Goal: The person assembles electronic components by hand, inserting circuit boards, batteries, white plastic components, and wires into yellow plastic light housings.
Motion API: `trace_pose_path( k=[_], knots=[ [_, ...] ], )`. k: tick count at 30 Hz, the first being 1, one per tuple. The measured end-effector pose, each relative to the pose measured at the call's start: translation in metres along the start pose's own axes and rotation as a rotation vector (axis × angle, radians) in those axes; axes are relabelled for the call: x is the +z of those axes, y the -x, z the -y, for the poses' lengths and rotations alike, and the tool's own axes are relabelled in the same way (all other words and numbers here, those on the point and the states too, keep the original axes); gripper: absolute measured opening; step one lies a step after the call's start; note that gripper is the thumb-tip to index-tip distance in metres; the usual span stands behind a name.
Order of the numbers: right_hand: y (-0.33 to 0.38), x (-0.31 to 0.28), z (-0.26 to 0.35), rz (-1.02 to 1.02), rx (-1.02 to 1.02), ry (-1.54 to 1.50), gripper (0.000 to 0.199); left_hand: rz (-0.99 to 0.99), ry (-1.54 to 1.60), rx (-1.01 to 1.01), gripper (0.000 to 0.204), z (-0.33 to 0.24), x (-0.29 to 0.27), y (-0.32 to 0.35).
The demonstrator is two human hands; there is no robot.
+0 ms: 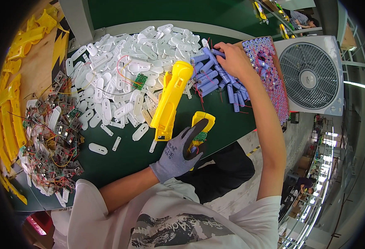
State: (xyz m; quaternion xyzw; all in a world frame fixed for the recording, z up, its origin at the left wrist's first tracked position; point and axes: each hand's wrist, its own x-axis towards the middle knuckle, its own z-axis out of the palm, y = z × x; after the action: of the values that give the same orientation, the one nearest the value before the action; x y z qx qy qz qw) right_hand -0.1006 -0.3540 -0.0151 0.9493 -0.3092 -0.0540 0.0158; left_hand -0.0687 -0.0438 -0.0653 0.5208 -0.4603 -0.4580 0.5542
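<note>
My left hand (178, 151), in a grey glove with black fingers, grips a small yellow plastic housing (209, 117) near the table's front edge. A green circuit board (200, 136) sits inside that housing, partly covered by my fingers. My bare right hand (233, 59) reaches to the far right and pinches a blue cylindrical battery cell (218, 53) at the top of a loose heap of battery cells (209, 76) with red wires. Between the white pieces and my left hand lies a longer yellow housing (172, 97) with a rounded end.
White oval plastic pieces (103, 85) cover the table's middle; another circuit board (140, 81) with wires rests on them. Wired small boards (57, 137) pile up at left, beside yellow shells (10, 116). Right of my arm stand a box of packed cells (269, 70) and a fan (309, 79).
</note>
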Motion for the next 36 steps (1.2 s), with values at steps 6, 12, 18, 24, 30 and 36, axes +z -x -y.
trace_pose_path(
  k=[6,12,18,24,30,36],
  knots=[
    [-0.012,-0.024,0.036,-0.136,-0.042,-0.101,0.030,-0.037,-0.093,0.000,0.065,-0.002,-0.003,0.002],
    [-0.055,-0.006,0.033,-0.169,-0.280,-0.243,0.031,0.001,-0.049,-0.012,0.063,-0.002,-0.001,0.004],
    [-0.074,-0.014,0.031,0.198,-0.209,-0.412,0.033,-0.039,0.062,-0.011,0.063,-0.002,-0.004,0.003],
    [-0.069,-0.011,0.023,0.182,-0.286,-0.505,0.034,-0.143,0.227,0.027,0.056,0.004,0.000,0.003],
    [-0.024,-0.016,0.043,-0.035,-0.304,-0.447,0.020,-0.125,0.219,0.032,0.045,0.002,0.000,0.000],
    [0.023,0.006,0.054,-0.212,-0.336,-0.466,0.020,-0.095,0.148,-0.001,0.042,-0.005,0.000,-0.001]
  ],
)
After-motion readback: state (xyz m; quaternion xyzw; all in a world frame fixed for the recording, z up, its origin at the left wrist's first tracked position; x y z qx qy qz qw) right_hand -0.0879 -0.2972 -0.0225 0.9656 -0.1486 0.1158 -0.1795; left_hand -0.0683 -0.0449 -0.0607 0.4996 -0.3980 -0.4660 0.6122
